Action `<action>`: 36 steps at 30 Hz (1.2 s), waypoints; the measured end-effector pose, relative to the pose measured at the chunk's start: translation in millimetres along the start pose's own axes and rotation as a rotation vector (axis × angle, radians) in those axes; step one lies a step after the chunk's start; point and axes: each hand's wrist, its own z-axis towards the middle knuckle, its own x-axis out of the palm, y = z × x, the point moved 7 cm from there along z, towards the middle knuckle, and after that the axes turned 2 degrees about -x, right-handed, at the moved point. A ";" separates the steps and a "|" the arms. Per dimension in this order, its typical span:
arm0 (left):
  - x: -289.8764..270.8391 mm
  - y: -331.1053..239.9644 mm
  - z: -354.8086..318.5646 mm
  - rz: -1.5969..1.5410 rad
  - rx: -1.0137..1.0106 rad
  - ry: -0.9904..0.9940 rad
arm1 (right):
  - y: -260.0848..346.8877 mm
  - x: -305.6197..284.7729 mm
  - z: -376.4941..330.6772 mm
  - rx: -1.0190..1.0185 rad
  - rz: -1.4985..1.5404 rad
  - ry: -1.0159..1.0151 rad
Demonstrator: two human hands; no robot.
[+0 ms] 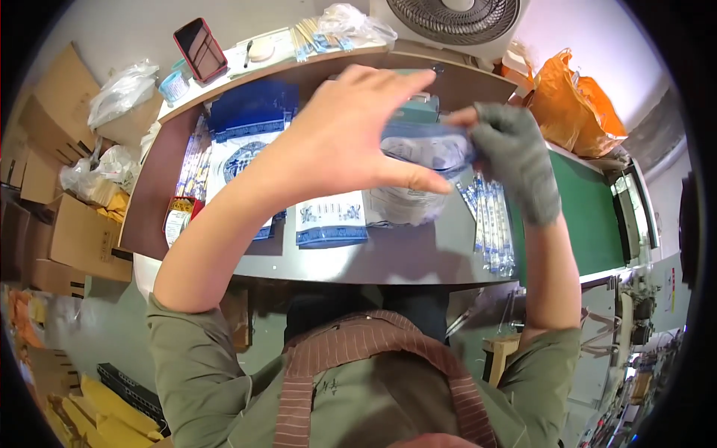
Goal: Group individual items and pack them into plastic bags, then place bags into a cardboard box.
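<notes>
My bare left hand (355, 131) is raised over the table with its thumb and fingers spread, holding nothing. On my right hand (515, 153) is a grey fingerless glove. Its fingers close on the edge of a clear plastic packet (429, 149) with blue edges and pale contents, slightly blurred. Under that packet lies a rounded bundle (407, 205) wrapped in clear plastic. White bags with blue print (332, 218) lie flat beside it, partly beneath my left arm. To the right are several long, thin blue-and-white wrapped sticks (491, 224).
A shelf along the back holds a red-cased phone (202, 51), a blue tape roll (174, 86) and thin sticks (306, 37). Behind stands a fan (457, 19). An orange plastic bag (579, 101) sits at right by a green mat (579, 209). Cardboard boxes (82, 239) stand left.
</notes>
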 end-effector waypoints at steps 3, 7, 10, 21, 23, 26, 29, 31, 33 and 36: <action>33.6 38.1 18.7 -0.050 -0.180 0.281 | 2.9 10.4 40.3 0.011 0.087 0.103; -25.4 33.9 29.5 0.222 0.069 -0.208 | 35.4 3.6 61.0 -0.344 0.337 -0.049; -42.5 1.5 0.9 0.427 0.221 -0.265 | 52.1 6.5 10.4 -0.475 0.211 -0.101; 121.1 80.3 -154.6 0.184 -0.385 0.734 | -273.8 8.6 -83.4 0.074 -1.178 -0.388; 111.6 48.9 -127.7 0.000 -0.220 0.490 | -327.1 -10.7 -93.1 0.441 -0.772 -0.249; 171.3 14.9 -96.1 -0.666 -0.358 0.417 | -273.8 24.4 -80.1 0.440 -0.861 -0.202; 265.1 38.0 -84.3 -0.766 -0.728 0.158 | -251.5 50.3 -62.5 0.476 -0.671 -0.048; 299.6 62.0 -71.9 -0.840 -0.836 0.104 | -250.1 25.9 -62.0 0.354 -0.688 -0.265; 316.8 91.9 -74.7 -0.589 -0.922 -0.165 | -309.2 -4.6 -69.3 0.440 -0.761 -0.315; 314.7 99.4 -62.0 -0.575 -1.076 -0.134 | -371.9 -19.2 -89.7 0.731 -0.600 -0.393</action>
